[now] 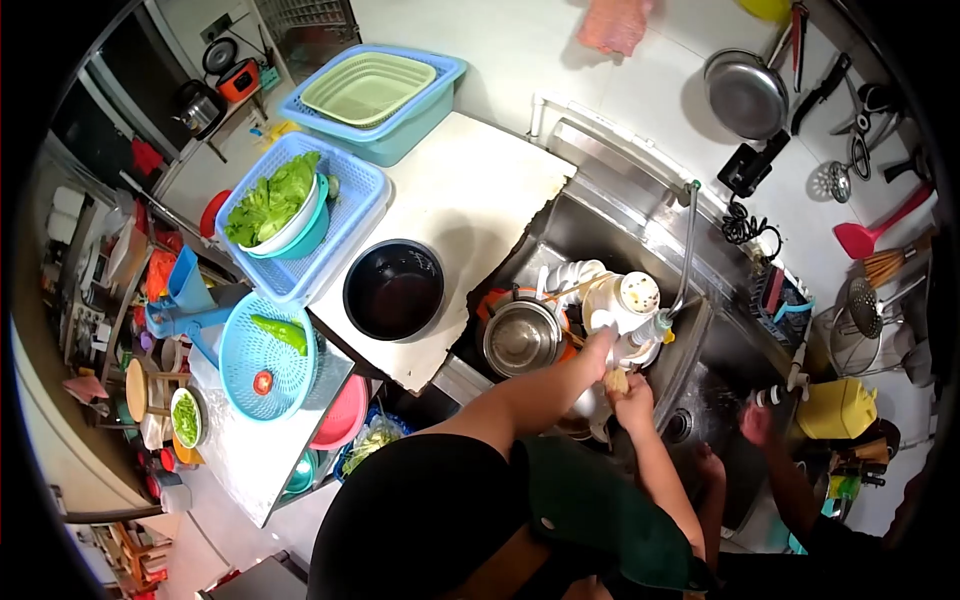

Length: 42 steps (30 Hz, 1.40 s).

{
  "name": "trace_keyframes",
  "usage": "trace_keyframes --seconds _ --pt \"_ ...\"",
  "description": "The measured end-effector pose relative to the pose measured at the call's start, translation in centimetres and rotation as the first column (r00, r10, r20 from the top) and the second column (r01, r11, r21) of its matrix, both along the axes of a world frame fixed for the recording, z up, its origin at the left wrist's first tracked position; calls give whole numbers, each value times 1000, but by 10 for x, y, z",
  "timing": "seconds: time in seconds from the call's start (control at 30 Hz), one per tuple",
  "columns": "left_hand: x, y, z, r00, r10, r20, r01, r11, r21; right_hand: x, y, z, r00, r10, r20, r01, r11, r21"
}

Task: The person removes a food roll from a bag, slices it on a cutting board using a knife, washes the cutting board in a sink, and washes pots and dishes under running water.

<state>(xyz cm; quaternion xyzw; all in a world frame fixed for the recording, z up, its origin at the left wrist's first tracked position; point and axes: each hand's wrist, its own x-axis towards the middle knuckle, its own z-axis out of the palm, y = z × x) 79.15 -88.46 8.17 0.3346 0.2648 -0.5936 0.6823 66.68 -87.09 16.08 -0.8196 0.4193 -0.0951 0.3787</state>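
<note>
My left hand (598, 350) reaches into the left sink basin (560, 225), closed at the faucet nozzle (655, 328), beside stacked white dishes. What its fingers grip is too small to make out. Just below it, my right hand (632, 402) is closed around a tan sponge (616, 381). To the left of my hands sits a steel pot (522, 338). Chopsticks (575, 288) lie across the white bowls (570, 274), and a white cup with coloured dots (637, 293) stands on the pile.
A co-worker's hands (757, 422) are over the right basin (735, 375). On the counter (480, 190) stand a black pot (394, 290) and a blue basket (365, 185) with lettuce (275, 205). A yellow jug (838, 408) is at right; pans and utensils hang on the wall.
</note>
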Motion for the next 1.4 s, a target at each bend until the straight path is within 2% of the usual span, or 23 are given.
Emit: trace_keyframes --seconds 0.07,0.1,0.13,0.2,0.27,0.33,0.4,0.47,0.5,0.57,0.6,0.67,0.73,0.8,0.83,0.87,0.9,0.93,1.0,1.07,1.1,1.17,1.4 --pt "12 2 11 943 -216 254 196 975 100 -14 -2 -4 984 125 -129 -122 992 28" --pt "20 8 22 939 -237 251 230 972 56 -21 -6 -22 994 4 -113 19 979 202" --pt "29 11 28 868 -271 415 238 962 130 -30 -12 -41 994 7 -112 16 979 203" --pt "64 24 41 748 -380 545 349 923 164 -47 -24 -67 993 -73 97 64 994 94" --pt "104 34 32 721 -11 693 -22 999 40 -52 -30 -69 993 -81 87 70 991 116" --pt "158 54 60 757 206 620 -267 964 5 -54 -31 -68 992 -103 68 94 987 129" --pt "219 64 21 616 229 754 -336 942 -12 -49 -26 -58 992 -117 42 110 984 142" --pt "252 66 50 704 646 294 -679 734 14 -46 -25 -56 992 -126 17 122 980 155" --pt "253 77 64 703 647 295 -679 734 11 -45 -24 -61 996 -92 7 92 993 79" --pt "249 94 96 754 415 510 -601 750 276 -46 -22 -69 997 -72 -2 72 997 7" --pt "242 100 111 756 408 513 -595 755 276 -46 -21 -71 998 -53 35 53 999 -4" --pt "223 112 127 702 -43 711 -402 800 445 -47 -21 -73 996 -46 77 47 999 -11" --pt "228 133 92 149 -179 972 -393 892 224 -49 -23 -73 995 -23 94 25 999 -21" --pt "207 189 178 -36 -557 830 -308 796 521 -55 -29 -85 990 -31 140 31 1000 2" --pt "212 210 178 -180 -673 718 -541 677 499 -57 -28 -86 987 -48 154 43 998 35" --pt "225 236 176 -403 -722 562 -687 645 335 -58 -29 -85 984 -69 167 58 996 66" --pt "237 258 177 -371 -836 405 -773 520 365 -59 -29 -83 985 -68 156 63 997 41" --pt "260 288 152 -332 -910 246 -844 404 354 -57 -25 -67 988 -121 97 99 974 206" --pt "298 340 118 -167 -954 248 -656 296 694 -56 -20 -65 989 -114 94 98 982 160" --pt "303 351 112 282 -800 530 -215 486 847 -50 -11 -42 991 -100 92 86 986 143" --pt "302 352 109 273 -806 526 -216 482 850 -49 -8 -35 994 -66 86 56 992 117" --pt "291 346 111 284 -643 712 -203 685 700 -50 -8 -35 993 -61 102 53 995 85" --pt "287 267 162 92 -746 659 -178 639 748 -60 -15 -52 979 -81 189 43 979 199"
